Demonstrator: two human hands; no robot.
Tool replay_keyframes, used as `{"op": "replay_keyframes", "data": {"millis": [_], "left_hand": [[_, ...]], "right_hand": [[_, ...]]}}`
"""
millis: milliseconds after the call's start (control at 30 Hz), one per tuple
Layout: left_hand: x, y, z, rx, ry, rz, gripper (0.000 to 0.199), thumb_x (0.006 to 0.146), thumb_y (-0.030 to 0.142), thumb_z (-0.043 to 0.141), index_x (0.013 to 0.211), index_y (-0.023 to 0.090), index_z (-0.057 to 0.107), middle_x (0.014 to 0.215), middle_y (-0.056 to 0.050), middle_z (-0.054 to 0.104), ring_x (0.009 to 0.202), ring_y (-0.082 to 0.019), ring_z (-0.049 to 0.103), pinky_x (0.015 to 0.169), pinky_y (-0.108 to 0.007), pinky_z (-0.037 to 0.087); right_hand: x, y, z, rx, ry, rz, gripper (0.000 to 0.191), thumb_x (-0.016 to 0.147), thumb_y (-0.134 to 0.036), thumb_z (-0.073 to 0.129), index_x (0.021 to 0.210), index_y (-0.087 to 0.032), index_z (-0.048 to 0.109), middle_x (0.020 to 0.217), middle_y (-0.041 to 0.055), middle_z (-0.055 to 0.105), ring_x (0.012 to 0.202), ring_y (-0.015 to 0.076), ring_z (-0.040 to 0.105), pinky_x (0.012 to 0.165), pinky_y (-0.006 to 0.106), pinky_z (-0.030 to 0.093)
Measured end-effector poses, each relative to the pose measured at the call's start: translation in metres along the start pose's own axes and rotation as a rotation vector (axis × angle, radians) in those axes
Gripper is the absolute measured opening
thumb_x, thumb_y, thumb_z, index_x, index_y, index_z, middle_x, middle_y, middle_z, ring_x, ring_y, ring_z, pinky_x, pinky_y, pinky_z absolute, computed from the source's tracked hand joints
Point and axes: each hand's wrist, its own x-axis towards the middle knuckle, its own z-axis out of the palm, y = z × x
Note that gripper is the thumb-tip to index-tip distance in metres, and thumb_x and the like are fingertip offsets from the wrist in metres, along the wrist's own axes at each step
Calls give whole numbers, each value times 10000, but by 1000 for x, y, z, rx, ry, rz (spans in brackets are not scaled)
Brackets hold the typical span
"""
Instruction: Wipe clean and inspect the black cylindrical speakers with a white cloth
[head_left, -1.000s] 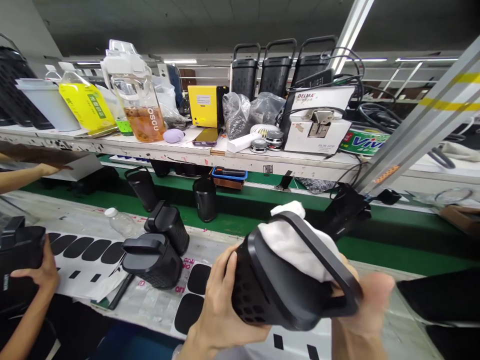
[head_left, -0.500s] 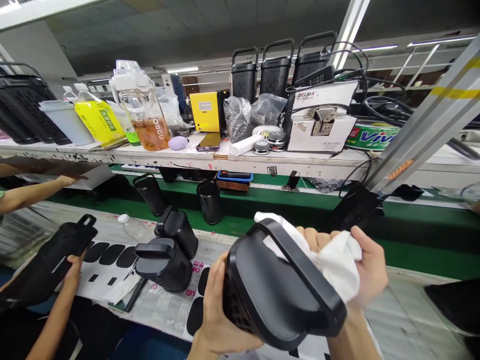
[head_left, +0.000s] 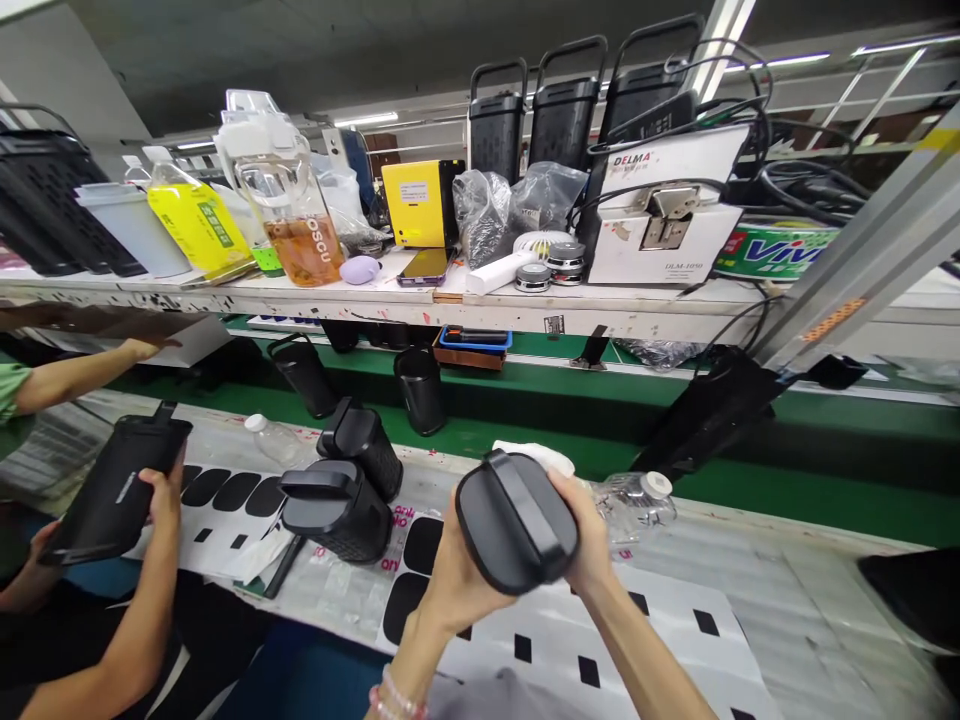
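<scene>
A black device with a rounded top and strap-like handle [head_left: 517, 525] is held above the bench between both my hands. My left hand [head_left: 459, 570] wraps its left and lower side. Around its right side are the fingers of my right hand [head_left: 589, 530], with a white cloth [head_left: 534, 457] showing behind the device's far edge. Most of the cloth and several fingertips are hidden behind the device. Below lies a white sheet [head_left: 547, 625] with small black squares and larger black rounded pieces. Just beyond my right hand, a clear bottle [head_left: 637, 505] lies on its side.
Two black devices [head_left: 337, 510] stand close together left of my hands. A person holds a black case [head_left: 120, 490] at the left. The shelf edge [head_left: 480, 305] crosses behind, loaded with bottles, boxes and cables. A slanted metal post [head_left: 855, 240] is at right.
The device has moved lower and farther off, its top turned toward me. My right hand has come in against its side, the cloth now mostly behind it. The clear bottle is now uncovered.
</scene>
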Motion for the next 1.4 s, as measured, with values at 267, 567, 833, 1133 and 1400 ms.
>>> {"op": "replay_keyframes", "data": {"millis": [267,567,833,1133,1400], "left_hand": [[-2,-59,6,-37,-161,-210,1282,457,184,846,1489,198,86,1415,-176,464,1281,-318,487,1085,-488,388],[13,-34,2,199,-211,-172,1181,498,285,858,1475,185,203,1385,-160,509,1268,-331,500,1056,-477,411],[32,-13,24,264,-197,-148,1118,545,362,835,1473,241,222,1346,-137,543,1189,-353,564,963,-481,474],[20,-8,55,321,-112,-27,993,603,312,770,1428,176,236,1428,-182,427,1295,-340,469,1021,-482,451],[17,-13,47,323,-170,-33,1048,582,373,794,1436,169,222,1409,-186,464,1269,-348,500,1003,-480,466]], "right_hand": [[22,72,-23,-266,-1,-5,414,713,-562,674,690,-149,661,613,23,622,586,181,548,565,304,459],[22,29,-33,-492,-394,-168,396,718,-534,687,521,-200,605,713,55,666,782,235,622,775,351,493],[18,-3,-39,-651,141,-187,488,864,-590,450,550,-218,414,518,-1,442,517,149,425,490,276,343],[53,-10,-11,-894,-364,114,293,733,-468,589,649,-196,518,692,92,608,726,266,609,640,358,474],[60,-3,-7,-764,-414,104,464,747,-629,532,599,-189,522,615,49,595,596,179,555,535,279,419]]}}
